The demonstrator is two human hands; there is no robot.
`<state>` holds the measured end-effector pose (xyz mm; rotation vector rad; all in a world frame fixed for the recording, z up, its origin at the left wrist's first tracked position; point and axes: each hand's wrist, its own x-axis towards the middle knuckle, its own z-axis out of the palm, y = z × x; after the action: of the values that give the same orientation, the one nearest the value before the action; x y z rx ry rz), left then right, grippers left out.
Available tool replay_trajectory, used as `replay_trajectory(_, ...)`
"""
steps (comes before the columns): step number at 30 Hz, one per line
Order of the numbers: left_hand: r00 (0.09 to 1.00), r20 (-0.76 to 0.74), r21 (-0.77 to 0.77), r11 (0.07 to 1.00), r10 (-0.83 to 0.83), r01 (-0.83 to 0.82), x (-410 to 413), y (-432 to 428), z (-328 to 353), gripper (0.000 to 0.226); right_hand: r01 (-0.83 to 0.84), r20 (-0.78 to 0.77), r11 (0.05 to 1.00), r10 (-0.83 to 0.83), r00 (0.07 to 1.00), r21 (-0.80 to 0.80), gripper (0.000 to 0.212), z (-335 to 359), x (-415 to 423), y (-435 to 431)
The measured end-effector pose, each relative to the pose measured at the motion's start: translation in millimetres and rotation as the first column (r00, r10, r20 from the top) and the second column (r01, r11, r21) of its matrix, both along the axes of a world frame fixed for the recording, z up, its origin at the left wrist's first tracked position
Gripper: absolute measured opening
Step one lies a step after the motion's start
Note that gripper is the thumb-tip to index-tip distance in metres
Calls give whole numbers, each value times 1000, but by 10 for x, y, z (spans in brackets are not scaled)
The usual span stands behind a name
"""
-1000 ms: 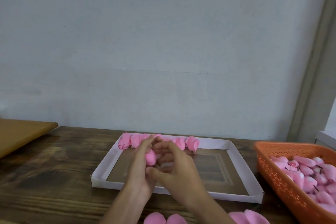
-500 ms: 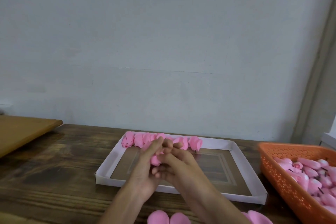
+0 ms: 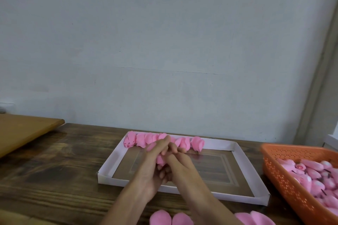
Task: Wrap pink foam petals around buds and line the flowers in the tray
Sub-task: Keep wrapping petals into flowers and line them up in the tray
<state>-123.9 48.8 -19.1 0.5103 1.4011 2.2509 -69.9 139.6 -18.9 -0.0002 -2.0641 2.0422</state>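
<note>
Wrapping is judged to be the step in hand. A part-wrapped flower is held over the tray, left of its middle. It is pinched between the left grip and the right grip, and the fingers of both grips are curled round it. Only a small pink patch of it is seen between the fingers, so the number of petals already applied cannot be told.

A single row of finished flowers is lined along the far edge of the tray, starting at the far left corner. The row ends short of the far right corner, and its middle is hidden behind the grips. The rest of the tray floor is not yet filled, so the task is judged to be at an early stage.

Unwrapped buds are heaped in the orange basket at the right edge of the bench. Loose petals are laid at the near edge of the bench, below the grips and apart from them.
</note>
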Motion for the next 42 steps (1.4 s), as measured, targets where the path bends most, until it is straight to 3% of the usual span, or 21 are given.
replay_trajectory(4, 999, 47, -30, 999, -18, 19, -22, -30, -14, 48, -96, 84, 992, 102, 991, -80, 27, 82, -8, 32)
replay_trajectory(8, 994, 104, 96, 994, 38, -48, -37, -10, -16, 48, -91, -49, 996, 91, 995, -2, 9, -4, 8, 3)
replay_trajectory(11, 990, 131, 176, 982, 43, -66, -33, -6, -5, 55, -55, -117, 995, 64, 991, 79, 10, -82, 19, 2)
replay_trajectory(15, 999, 16, 71, 997, 40, -41, -23, -10, -7, 61, -24, -74, 991, 34, 997, 131, 22, -83, 31, -13)
replay_trajectory(17, 997, -49, 12, 998, 61, -61, -18, -23, -9, 58, -3, -49, 973, 15, 999, 230, 29, -82, 62, -10)
replay_trajectory(19, 990, -98, 5, 995, 104, -104, -10, -30, 7, 58, 12, -47, 891, 11, 999, 455, 28, -24, 137, 27)
replay_trajectory(22, 954, -121, 14, 962, 274, -274, -29, -17, 19, 55, -17, -24, 582, 63, 998, 813, 24, 208, 252, 208)
replay_trajectory(25, 828, -355, -101, 863, 433, -495, -116, 3, -44, 45, 211, -188, 335, -98, 977, 918, 23, 469, 298, 439)
replay_trajectory(27, 779, -486, -148, 842, 395, -519, -146, 32, -101, 41, 360, -347, 387, -105, 932, 849, 10, 572, 309, 533)
replay_trajectory(29, 752, -564, -156, 850, 342, -503, -155, 74, -169, 40, 301, -363, 450, 56, 930, 841, 25, 602, 304, 528)
replay_trajectory(32, 772, -570, -147, 890, 280, -432, -137, 132, -227, 40, 236, -324, 390, 177, 929, 890, 30, 497, 265, 508)
replay_trajectory(35, 762, -570, -127, 883, 307, -452, -179, 159, -267, 51, 303, -386, 384, 160, 908, 872, 27, 442, 225, 515)
replay_trajectory(40, 718, -622, -127, 865, 312, -486, -100, 176, -226, 35, 323, -405, 380, 159, 901, 867, 22, 437, 217, 517)
replay_trajectory(42, 728, -620, -145, 869, 294, -474, -113, 182, -250, 43, 335, -406, 354, 150, 901, 873, 18, 428, 221, 507)
